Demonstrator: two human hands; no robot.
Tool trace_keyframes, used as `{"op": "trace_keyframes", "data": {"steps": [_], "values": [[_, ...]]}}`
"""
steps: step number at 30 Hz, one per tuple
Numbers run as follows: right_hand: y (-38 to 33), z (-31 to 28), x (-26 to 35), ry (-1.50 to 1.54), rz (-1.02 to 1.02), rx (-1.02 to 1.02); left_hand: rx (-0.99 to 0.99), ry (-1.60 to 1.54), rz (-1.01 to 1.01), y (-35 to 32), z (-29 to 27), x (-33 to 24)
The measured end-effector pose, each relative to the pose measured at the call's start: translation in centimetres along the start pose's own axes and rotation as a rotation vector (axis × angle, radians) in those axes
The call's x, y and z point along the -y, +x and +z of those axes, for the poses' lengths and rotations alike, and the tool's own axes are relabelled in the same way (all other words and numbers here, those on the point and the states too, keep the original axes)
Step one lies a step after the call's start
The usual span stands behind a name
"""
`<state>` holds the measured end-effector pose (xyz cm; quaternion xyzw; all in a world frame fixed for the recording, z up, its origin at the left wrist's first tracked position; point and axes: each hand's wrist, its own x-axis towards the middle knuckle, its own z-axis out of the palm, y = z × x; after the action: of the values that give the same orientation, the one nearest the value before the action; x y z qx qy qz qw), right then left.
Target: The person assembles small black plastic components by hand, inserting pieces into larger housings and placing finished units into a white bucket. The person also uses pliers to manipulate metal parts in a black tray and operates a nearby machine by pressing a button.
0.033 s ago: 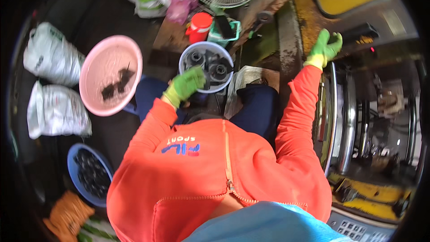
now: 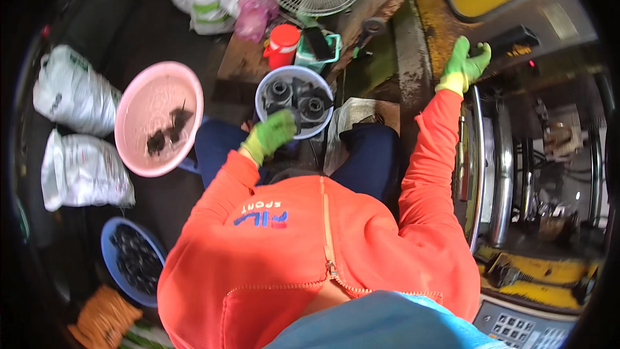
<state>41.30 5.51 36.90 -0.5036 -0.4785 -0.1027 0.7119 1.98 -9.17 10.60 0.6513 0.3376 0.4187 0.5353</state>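
Head view: left hand [image 2: 271,134] beside lavender basin [image 2: 292,70], right hand [image 2: 464,66] near yellow machine [image 2: 434,26].

The person wore a red-orange long-sleeved jacket [image 2: 278,252] with a tan front zipper [image 2: 327,220] and blue, red and white chest lettering [image 2: 261,218], navy trousers [image 2: 371,158], and green gloves [image 2: 274,134] with yellowish cuffs [image 2: 453,83].

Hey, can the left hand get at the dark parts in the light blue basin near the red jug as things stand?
Probably yes: the left hand appears by the near edge of the light blue basin, and no cover shows over the dark parts inside. Whether it holds something is unclear.
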Motion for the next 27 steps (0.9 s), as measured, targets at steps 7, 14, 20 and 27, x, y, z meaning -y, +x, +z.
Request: {"op": "trace_keyframes", "data": {"steps": [7,14,20,27], "values": [[5.5,1.3,-1.2,-0.158,0.096,-0.228,0.533,0.601,0.347,-1.1,0.0,12.0],[4.9,1.3,-6.6,0.179,0.357,0.065,0.367,0.545,-0.236,-1.5,-1.2,15.0],[3.5,-1.0,-7.6,0.143,0.345,0.131,0.456,0.248,-0.586,-1.2,-0.7,13.2],[-3.2,-7.5,2.3,-0.266,0.128,-0.155,0.432,0.571,-0.07,-2.8,-1.1,14.8]]}}
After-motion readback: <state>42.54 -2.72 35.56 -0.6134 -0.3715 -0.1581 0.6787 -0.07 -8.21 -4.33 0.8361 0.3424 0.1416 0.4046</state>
